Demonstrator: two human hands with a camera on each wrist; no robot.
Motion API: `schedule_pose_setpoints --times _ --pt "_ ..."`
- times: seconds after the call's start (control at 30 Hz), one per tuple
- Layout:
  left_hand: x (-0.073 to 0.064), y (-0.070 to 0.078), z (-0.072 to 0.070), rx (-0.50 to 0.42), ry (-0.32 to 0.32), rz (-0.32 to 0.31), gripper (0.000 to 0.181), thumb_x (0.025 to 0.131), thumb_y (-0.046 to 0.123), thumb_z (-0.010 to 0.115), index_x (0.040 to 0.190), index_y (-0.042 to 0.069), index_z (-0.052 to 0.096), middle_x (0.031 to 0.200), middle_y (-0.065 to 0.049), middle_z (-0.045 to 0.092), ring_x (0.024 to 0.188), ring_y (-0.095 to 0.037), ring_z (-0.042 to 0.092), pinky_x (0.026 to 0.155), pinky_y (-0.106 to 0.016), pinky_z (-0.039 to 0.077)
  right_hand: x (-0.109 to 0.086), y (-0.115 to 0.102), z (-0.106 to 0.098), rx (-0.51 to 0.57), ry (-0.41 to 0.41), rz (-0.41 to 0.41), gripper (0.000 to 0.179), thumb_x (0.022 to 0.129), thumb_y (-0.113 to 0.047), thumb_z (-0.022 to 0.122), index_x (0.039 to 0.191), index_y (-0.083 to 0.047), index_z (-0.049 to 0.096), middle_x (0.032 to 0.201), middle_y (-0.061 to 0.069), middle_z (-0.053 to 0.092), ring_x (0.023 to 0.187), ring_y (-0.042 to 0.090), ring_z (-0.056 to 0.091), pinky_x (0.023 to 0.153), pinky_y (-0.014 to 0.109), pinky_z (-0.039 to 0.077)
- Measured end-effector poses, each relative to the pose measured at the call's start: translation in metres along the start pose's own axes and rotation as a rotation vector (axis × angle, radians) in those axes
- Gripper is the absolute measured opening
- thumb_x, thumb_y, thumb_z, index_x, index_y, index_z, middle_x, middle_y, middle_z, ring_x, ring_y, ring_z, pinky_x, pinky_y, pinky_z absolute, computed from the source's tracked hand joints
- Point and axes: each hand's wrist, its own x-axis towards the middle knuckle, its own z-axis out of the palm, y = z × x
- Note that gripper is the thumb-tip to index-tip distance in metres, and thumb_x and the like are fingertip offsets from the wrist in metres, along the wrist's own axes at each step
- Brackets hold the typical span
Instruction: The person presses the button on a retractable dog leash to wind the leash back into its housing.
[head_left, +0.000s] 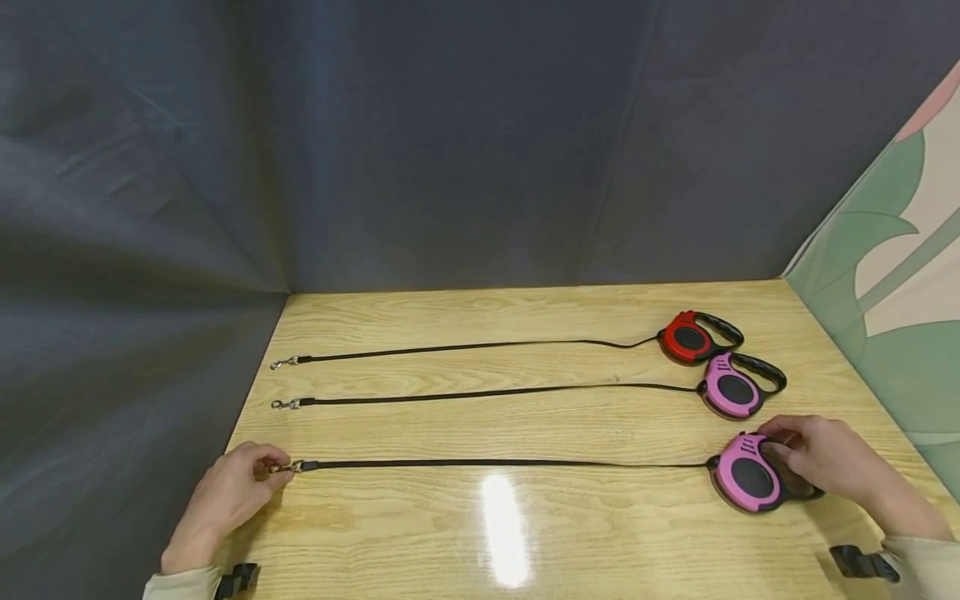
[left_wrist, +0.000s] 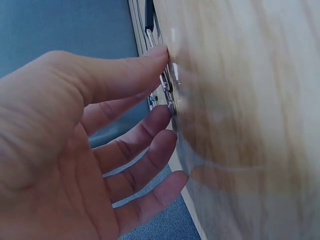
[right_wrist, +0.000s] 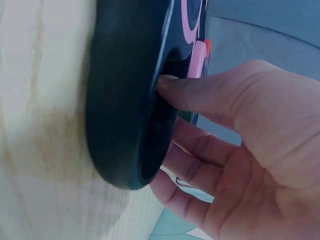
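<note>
On the near side of the table [head_left: 570, 533], the left hand [head_left: 228, 500] pinches the nearest leash's metal clip [head_left: 288, 467], while the right hand [head_left: 828, 462] curls round its pink housing [head_left: 746, 477]. If that light pinch slips, the taut strap [head_left: 510, 463] could whip back rightward toward the housing.

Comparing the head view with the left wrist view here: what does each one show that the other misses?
Only the head view shows the three leashes laid out in parallel: the red leash, the middle pink leash, and the near pink leash with the right hand on its handle. Only the left wrist view shows the fingers at the metal clip close up, plus floor below the table edge. Both show the left hand at the clip on the wooden table.
</note>
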Motion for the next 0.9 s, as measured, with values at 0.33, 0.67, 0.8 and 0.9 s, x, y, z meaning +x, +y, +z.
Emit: schedule_pose_setpoints --times 0.33,0.67,0.8,0.9 --pt "0.0 -0.002 0.001 -0.013 0.002 0.01 0.007 0.091 0.024 0.085 0.088 0.024 0.079 0.09 0.004 0.069 0.078 -0.013 0.057 0.067 -0.032 0.043 -0.007 -0.001 0.004 0.034 0.133 -0.021 0.013 0.089 -0.005 0.082 0.102 -0.005 0.079 0.082 -0.001 0.073 0.068 -0.009 0.05 0.058 0.026 0.043" --pt "0.003 0.002 -0.003 0.021 -0.11 -0.037 0.012 0.098 0.024 0.077 0.088 0.02 0.071 0.084 0.004 0.064 0.076 -0.014 0.053 0.068 -0.035 0.04 -0.01 -0.004 0.002 0.101 0.216 -0.039 0.013 0.091 0.001 0.078 0.104 -0.003 0.074 0.087 0.009 0.077 0.071 -0.015 0.053 0.056 0.024 0.048" --pt "0.004 0.003 -0.003 0.031 -0.138 -0.045 0.012 0.099 0.022 0.075 0.089 0.017 0.07 0.086 0.002 0.062 0.077 -0.016 0.052 0.069 -0.035 0.04 -0.013 -0.003 0.001 0.174 0.22 -0.044 0.013 0.096 0.002 0.074 0.107 -0.002 0.071 0.09 0.004 0.077 0.076 -0.017 0.052 0.055 0.023 0.046" --pt "0.004 0.003 -0.002 0.032 -0.145 -0.041 0.013 0.1 0.02 0.072 0.088 0.016 0.068 0.087 0.001 0.061 0.078 -0.016 0.051 0.069 -0.035 0.04 -0.015 -0.002 -0.002 0.287 0.237 -0.062 0.014 0.095 0.006 0.073 0.107 -0.002 0.071 0.095 -0.013 0.073 0.08 -0.016 0.057 0.057 0.02 0.048"
